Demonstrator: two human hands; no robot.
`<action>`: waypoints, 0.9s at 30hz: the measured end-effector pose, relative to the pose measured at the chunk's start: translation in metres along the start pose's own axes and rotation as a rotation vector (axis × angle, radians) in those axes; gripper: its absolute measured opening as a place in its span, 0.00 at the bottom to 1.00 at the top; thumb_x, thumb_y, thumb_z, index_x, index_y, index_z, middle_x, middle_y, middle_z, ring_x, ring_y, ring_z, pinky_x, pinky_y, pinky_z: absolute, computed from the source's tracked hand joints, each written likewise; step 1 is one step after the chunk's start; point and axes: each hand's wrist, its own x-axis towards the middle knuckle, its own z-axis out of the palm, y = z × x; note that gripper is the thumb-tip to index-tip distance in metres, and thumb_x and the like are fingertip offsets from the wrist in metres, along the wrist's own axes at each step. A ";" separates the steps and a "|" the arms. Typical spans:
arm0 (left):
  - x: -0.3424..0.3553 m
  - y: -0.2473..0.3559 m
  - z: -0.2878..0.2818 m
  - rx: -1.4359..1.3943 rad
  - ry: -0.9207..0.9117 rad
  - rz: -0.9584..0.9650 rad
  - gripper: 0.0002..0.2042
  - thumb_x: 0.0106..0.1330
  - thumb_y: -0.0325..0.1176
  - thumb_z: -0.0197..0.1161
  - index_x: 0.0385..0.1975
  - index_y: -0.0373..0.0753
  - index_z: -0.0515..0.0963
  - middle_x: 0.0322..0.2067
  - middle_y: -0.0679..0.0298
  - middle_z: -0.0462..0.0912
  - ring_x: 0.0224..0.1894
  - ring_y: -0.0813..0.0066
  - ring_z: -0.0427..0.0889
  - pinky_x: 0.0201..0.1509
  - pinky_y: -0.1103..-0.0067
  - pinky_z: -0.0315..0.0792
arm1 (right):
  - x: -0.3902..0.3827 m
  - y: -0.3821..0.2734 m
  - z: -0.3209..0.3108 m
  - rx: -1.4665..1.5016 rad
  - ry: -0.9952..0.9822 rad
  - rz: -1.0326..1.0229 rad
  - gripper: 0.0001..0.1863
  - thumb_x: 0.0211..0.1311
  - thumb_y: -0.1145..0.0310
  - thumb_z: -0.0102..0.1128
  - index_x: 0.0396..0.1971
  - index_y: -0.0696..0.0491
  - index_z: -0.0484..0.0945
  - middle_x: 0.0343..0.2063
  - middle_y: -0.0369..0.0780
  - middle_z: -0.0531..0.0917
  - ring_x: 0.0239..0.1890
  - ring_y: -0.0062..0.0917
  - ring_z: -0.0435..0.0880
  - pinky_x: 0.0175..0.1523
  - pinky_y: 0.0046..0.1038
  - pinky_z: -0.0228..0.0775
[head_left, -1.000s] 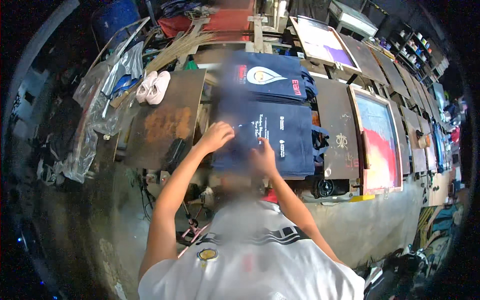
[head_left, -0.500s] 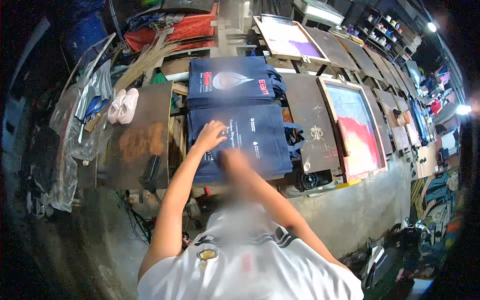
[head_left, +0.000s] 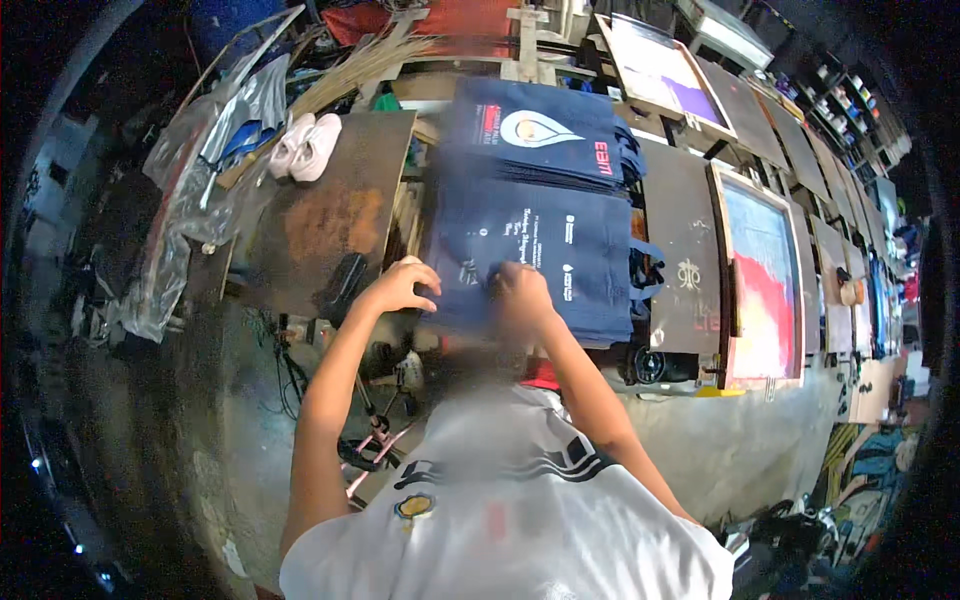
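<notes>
Beside brown board at ten o'clock, square navy bags at twelve with left hand by their edge, fingers apart; smooth lightly with right hand, fingers too blurred to tell

Navy printed bags lie flat in two adjacent stacks.

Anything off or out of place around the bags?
Yes, two things left of the navy bags. Pale pink shoes sit on the dark board, odd among printing frames. That board also has a rusty-orange patch unlike its surroundings, possibly a stain or wear. No obvious spill on the bags.
</notes>
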 end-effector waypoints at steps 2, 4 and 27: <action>0.001 0.000 0.000 -0.021 -0.032 -0.019 0.17 0.47 0.42 0.79 0.35 0.41 0.87 0.41 0.64 0.87 0.48 0.63 0.79 0.57 0.70 0.71 | 0.001 0.000 -0.002 -0.020 -0.027 0.012 0.10 0.65 0.66 0.56 0.37 0.57 0.78 0.35 0.53 0.83 0.43 0.53 0.80 0.47 0.48 0.73; 0.005 -0.003 -0.006 -0.054 -0.138 -0.061 0.16 0.49 0.42 0.78 0.34 0.41 0.88 0.41 0.64 0.86 0.51 0.64 0.78 0.59 0.70 0.69 | 0.001 0.002 0.000 -0.043 -0.038 0.037 0.10 0.65 0.65 0.56 0.36 0.58 0.78 0.35 0.54 0.83 0.43 0.53 0.81 0.47 0.48 0.73; 0.105 -0.039 -0.023 0.101 -0.312 0.074 0.11 0.60 0.39 0.70 0.28 0.35 0.84 0.31 0.57 0.86 0.35 0.64 0.83 0.42 0.70 0.75 | 0.009 0.031 0.018 -0.079 -0.026 0.043 0.12 0.67 0.61 0.59 0.40 0.53 0.82 0.33 0.50 0.85 0.41 0.48 0.83 0.46 0.45 0.75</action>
